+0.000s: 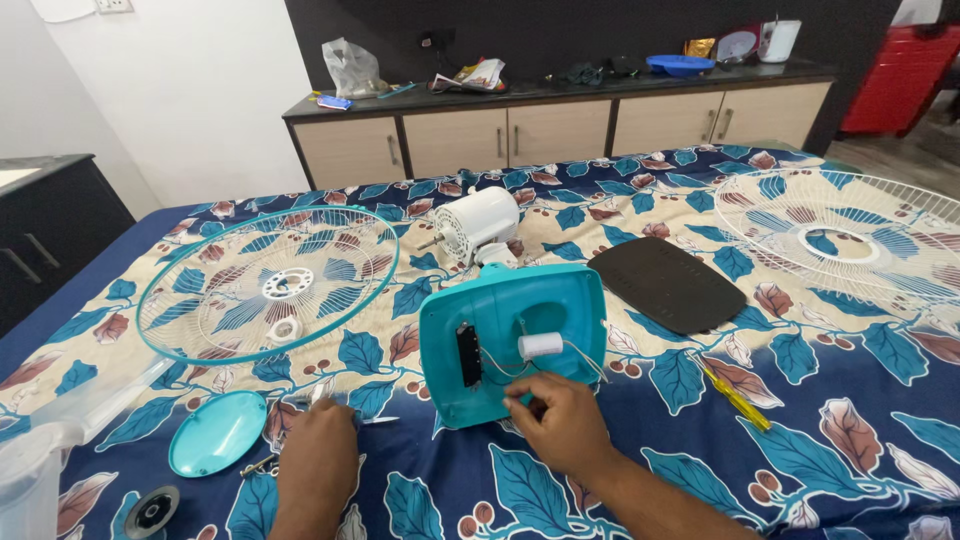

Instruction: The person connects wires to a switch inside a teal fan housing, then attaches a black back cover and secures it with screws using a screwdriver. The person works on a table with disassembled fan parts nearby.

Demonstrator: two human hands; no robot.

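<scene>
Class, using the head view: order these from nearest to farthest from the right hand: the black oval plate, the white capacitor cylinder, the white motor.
From the right hand:
1. White capacitor cylinder, just above it in the teal base.
2. White motor, farther up the bed.
3. Black oval plate, up to the right, about as far; too close to call.

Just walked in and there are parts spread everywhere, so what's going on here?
A person has a fan in pieces on a leaf-print cloth. Their right hand is at the wires inside the upturned teal base, near a small white cylinder. Their left hand rests on the cloth by small metal bits. Around lie the white motor, a teal-rimmed grille, a white grille, a black plate, a teal cap and a yellow screwdriver.
</scene>
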